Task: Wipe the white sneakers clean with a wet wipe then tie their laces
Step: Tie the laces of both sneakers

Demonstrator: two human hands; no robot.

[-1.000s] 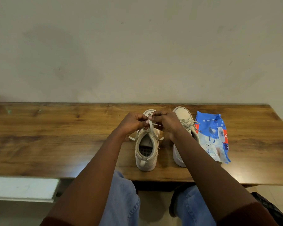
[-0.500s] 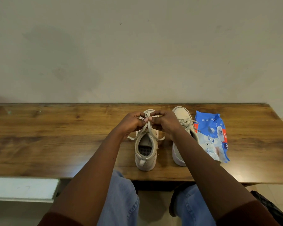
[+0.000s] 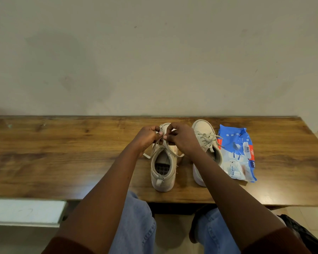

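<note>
Two sets of fingers (image 3: 161, 133), left hand (image 3: 147, 137) and right hand (image 3: 182, 139), curled tight on laces (image 3: 146, 156) above sneaker (image 3: 163, 178)

Bare wooden table (image 3: 62, 153) runs wide on our L, open for reach. Center-R is crowded: L sneaker (image 3: 163, 173) and R sneaker (image 3: 202, 131) w/ a narrow gap btwn, wipes pack (image 3: 237, 153) just beside. Our L hand (image 3: 147, 137) and R hand (image 3: 182, 139), pinching laces (image 3: 154, 147), block the L sneaker's front. Wall (image 3: 154, 61) closes the far edge.
</note>
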